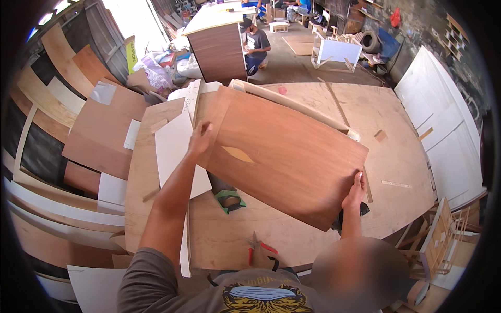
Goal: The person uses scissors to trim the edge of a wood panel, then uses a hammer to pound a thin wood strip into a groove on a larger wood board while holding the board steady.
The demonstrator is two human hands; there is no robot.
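1. Nearest, red-handled pliers [254, 247] lie with their handles spread near the close edge of the table [399, 208].
2. The right hand [355, 192] holds the panel [289, 156] by its right end; the grip is narrow, closed about the thin edge.
3. The panel is held over the middle of the table, and whether any part rests on something beneath cannot be told. It is a flat, rectangular sheet, reddish brown, with fine grain running along its length. A paler band crosses its left end, and a light, diamond-shaped patch shows near that end, toward the near long edge.
4. Its long axis slants from far left to near right, so the right end points toward the person's right side.
5. The left hand [201, 140] grips the panel's left end, fingers at the edge, equally narrow.
6. A green item [224, 194] lies on the table just beyond the panel's near-left corner, beside a white board [175, 151].
7. Behind the panel, a long wooden piece [292, 105] runs roughly parallel to it.
8. Farther off, a co-worker [256, 46] crouches beside a dark brown cabinet [218, 52].
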